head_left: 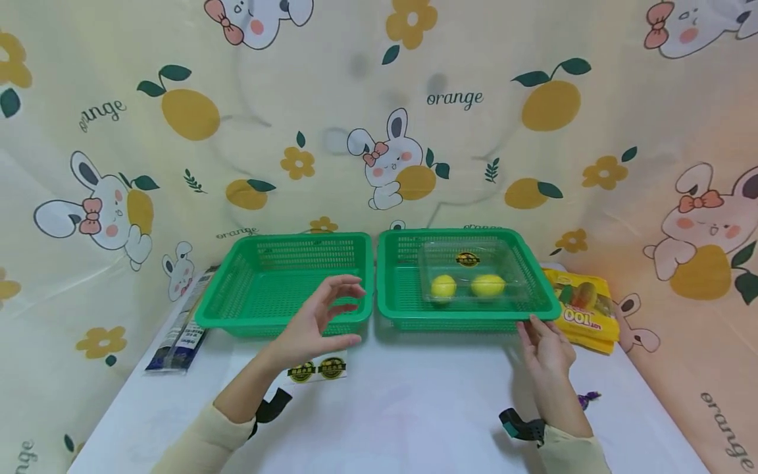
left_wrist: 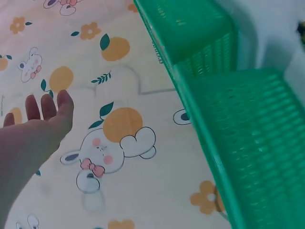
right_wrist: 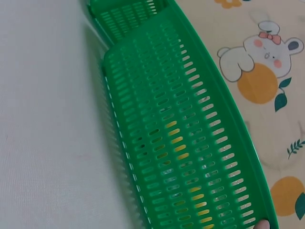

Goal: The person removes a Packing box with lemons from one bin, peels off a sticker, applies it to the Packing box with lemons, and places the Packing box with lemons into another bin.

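Observation:
My left hand (head_left: 326, 316) is raised in front of the left green basket (head_left: 284, 321), its fingers spread and loosely bent with nothing between them. In the left wrist view, that hand (left_wrist: 43, 119) appears beside a basket's rim. At the front right corner of the right green basket (head_left: 462, 316), my right hand (head_left: 547, 349) pinches the rim; only a fingertip (right_wrist: 262, 224) shows in the right wrist view. Inside that basket lies a clear plastic box (head_left: 435, 263) with a black-and-gold label, holding two yellow lemon-like fruits (head_left: 488, 285).
Yellow snack packages (head_left: 583, 309) lie right of the baskets, with a small purple wrapped item (head_left: 588, 399) nearer. Dark packets (head_left: 183, 336) lie at the left. A sheet of round labels (head_left: 330, 368) rests on the white table (head_left: 403, 415). A printed curtain (head_left: 331, 79) hangs behind.

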`<state>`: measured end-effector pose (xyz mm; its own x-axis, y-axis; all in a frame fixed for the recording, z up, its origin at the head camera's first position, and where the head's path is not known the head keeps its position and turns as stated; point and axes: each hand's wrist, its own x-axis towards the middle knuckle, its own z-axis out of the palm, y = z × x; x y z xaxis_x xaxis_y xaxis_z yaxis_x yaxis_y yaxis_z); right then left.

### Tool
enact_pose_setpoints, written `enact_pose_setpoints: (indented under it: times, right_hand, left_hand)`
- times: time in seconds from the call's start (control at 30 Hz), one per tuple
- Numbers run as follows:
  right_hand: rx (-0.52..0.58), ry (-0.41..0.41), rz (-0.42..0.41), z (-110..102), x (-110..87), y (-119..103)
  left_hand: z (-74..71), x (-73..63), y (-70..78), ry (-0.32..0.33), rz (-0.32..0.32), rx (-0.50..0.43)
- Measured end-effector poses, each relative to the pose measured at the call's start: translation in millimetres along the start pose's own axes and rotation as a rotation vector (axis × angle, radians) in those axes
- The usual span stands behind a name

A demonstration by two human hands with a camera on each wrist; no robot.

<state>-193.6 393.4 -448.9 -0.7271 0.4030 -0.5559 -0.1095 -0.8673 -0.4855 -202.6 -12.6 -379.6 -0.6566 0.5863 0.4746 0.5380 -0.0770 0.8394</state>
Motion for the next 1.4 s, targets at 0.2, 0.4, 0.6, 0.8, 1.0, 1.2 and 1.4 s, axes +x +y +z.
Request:
enact_pose_setpoints:
  times: [0.2, 0.4, 0.6, 0.8, 1.0, 1.2, 1.4]
  right_hand:
    - [0.01, 0.003, 0.017, -4, 2.0, -7]
    - [0.034, -0.018, 0.044, -8, 0.8, -14]
    - [0.033, -0.024, 0.051, -8, 0.2, -18]
    - [0.049, -0.03, 0.053, -9, 0.9, -21]
    - [0.052, -0.029, 0.045, -11, 2.7, -21]
    - [0.021, -0.011, 0.006, -12, 2.0, -19]
    - [0.013, 0.003, -0.061, -9, 2.2, -20]
  left_hand:
    - [5.1, -39.2, -6.5, 0.09, -0.074, 0.102]
    - [7.4, -63.1, -14.5, 0.135, -0.163, 0.075]
    - [7.8, -70.3, -19.5, 0.163, -0.149, 0.017]
    - [11.2, -65.6, -28.9, 0.201, -0.144, 0.051]
    - [23.4, -61.3, -42.6, 0.267, -0.229, 0.39]
    - [43.1, -60.7, -52.2, 0.323, -0.178, 0.788]
    - [61.0, -56.0, -59.4, 0.27, -0.224, 1.101]
